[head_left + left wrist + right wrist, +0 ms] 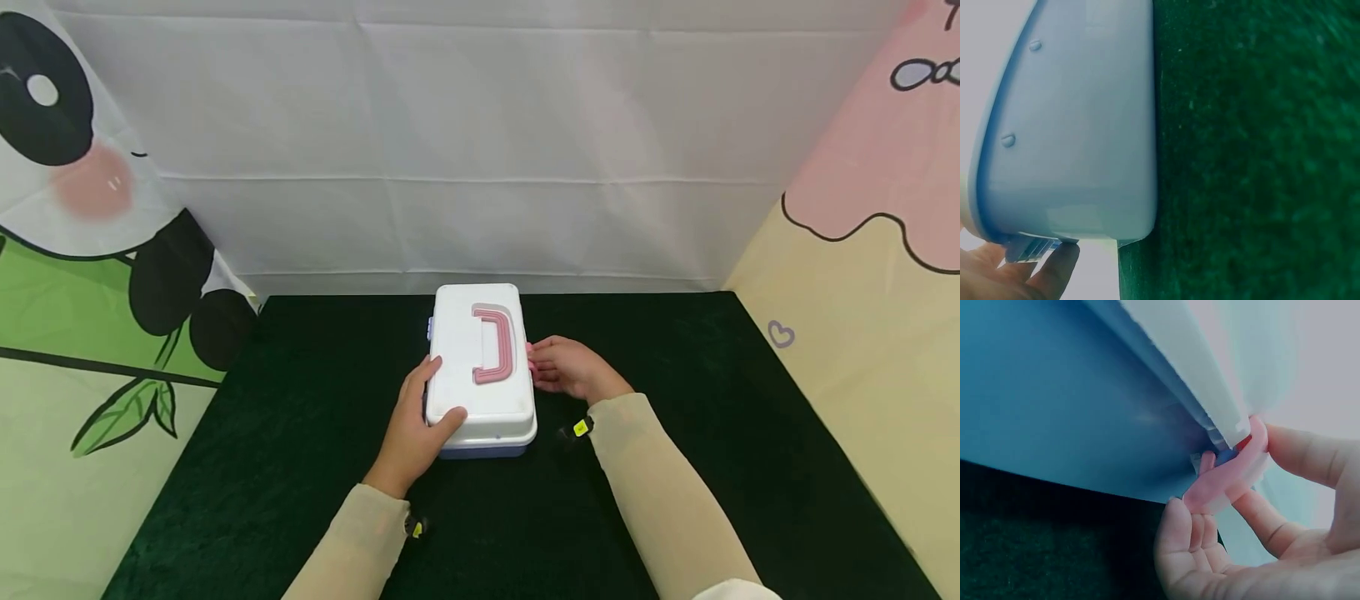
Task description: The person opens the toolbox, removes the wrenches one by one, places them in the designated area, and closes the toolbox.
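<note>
A storage box with a white lid [457, 350] and a blue base [1085, 125] stands on the table, a pink carrying handle [505, 350] lying flat in the lid. My left hand [414, 425] holds the box's near left side, thumb on top of the lid and fingers along the side. In the left wrist view those fingertips reach a blue tab [1025, 248] on the base. On the opposite side, my right hand [572, 368] pinches a pink latch [1229, 478] between thumb and fingers. The latch is tilted outward from the lid's edge in the right wrist view. What is inside the box is hidden.
A dark green cloth [300, 433] covers the table. Behind it hangs a white curtain [480, 150]. Printed cartoon sheets flank the left [90, 300] and right [862, 350] sides.
</note>
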`<state>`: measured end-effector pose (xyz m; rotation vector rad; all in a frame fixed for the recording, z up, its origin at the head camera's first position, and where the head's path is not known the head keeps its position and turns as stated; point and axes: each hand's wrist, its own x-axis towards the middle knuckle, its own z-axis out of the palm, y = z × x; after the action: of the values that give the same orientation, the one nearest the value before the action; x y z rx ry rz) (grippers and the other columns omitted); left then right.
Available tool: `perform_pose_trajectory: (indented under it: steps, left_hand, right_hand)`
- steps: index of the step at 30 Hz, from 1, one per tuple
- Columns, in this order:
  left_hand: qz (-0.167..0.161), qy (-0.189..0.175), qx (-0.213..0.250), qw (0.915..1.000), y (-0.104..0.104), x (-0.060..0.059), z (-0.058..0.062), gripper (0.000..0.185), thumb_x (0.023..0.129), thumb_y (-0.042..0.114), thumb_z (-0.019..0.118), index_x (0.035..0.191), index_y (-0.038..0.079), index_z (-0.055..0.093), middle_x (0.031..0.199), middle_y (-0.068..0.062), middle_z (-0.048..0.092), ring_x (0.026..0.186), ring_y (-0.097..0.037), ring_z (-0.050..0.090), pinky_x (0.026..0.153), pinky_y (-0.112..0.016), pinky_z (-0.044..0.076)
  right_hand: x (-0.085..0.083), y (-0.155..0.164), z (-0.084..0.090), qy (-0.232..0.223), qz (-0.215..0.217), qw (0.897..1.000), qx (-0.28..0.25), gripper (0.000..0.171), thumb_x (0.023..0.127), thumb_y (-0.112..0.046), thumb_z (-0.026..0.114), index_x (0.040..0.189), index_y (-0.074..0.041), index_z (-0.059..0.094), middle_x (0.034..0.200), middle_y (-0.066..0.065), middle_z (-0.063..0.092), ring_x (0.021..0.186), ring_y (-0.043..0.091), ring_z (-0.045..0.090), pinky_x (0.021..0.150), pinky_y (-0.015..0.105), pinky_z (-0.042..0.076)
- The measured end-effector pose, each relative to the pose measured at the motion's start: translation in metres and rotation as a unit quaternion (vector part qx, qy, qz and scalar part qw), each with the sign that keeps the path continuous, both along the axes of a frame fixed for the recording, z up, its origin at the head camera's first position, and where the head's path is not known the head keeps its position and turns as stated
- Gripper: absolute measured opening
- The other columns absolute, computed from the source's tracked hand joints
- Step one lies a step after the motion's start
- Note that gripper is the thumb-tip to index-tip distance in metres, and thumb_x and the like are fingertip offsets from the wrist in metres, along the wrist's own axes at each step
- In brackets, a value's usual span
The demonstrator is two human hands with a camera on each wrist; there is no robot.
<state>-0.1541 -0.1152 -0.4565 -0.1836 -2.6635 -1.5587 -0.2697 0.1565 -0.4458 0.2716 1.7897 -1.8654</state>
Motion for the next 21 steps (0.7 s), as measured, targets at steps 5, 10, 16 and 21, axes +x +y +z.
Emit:
perform_pose_trajectory:
  steps: [5, 10, 16, 21]
  left_hand:
    - [-0.001, 0.0, -0.002, 1.0, -0.0023, -0.0009, 0.0005, 0.082, 0.092, 0.055, 0.072, 0.16, 0.032, 0.03, 0.169, 0.002, 0.02, 0.148, -0.028, 0.03, 0.116, -0.059, 0.031]
    - [0.0, 0.003, 0.0, 1.0, -0.0036, -0.0015, 0.0006, 0.084, 0.092, 0.055, 0.073, 0.16, 0.032, 0.03, 0.169, 0.001, 0.02, 0.148, -0.029, 0.03, 0.116, -0.06, 0.031]
    - [-0.003, 0.003, 0.001, 1.0, -0.0026, -0.0013, -0.0006, 0.084, 0.092, 0.054, 0.073, 0.16, 0.031, 0.03, 0.169, 0.0, 0.02, 0.149, -0.029, 0.03, 0.116, -0.06, 0.031]
    - [0.001, 0.003, -0.001, 1.0, -0.0016, -0.0014, -0.0022, 0.082, 0.092, 0.054, 0.072, 0.16, 0.032, 0.031, 0.169, 0.002, 0.021, 0.148, -0.028, 0.03, 0.116, -0.059, 0.031]
  right_hand:
    - [0.0002, -0.0034, 0.0037, -0.008, -0.002, 1.0, 0.01, 0.031, 0.101, -0.018, 0.068, 0.127, -0.007, 0.055, 0.107, 0.012, 0.067, 0.088, 0.022, 0.065, 0.084, 0.035, 0.059]
    - [-0.0007, -0.0049, 0.0011, -0.002, -0.001, 1.0, 0.008, 0.034, 0.101, -0.019, 0.068, 0.13, -0.006, 0.054, 0.11, 0.014, 0.067, 0.089, 0.023, 0.065, 0.084, 0.036, 0.059]
    - [0.0019, -0.0029, -0.0024, 0.015, -0.004, 1.0, 0.011, 0.035, 0.101, -0.018, 0.068, 0.13, -0.003, 0.053, 0.11, 0.014, 0.066, 0.088, 0.023, 0.065, 0.084, 0.035, 0.059]
    - [0.0063, 0.001, -0.0055, 0.031, -0.01, 0.999, -0.002, 0.037, 0.103, -0.018, 0.064, 0.133, -0.001, 0.052, 0.115, 0.015, 0.064, 0.092, 0.024, 0.064, 0.088, 0.037, 0.058]
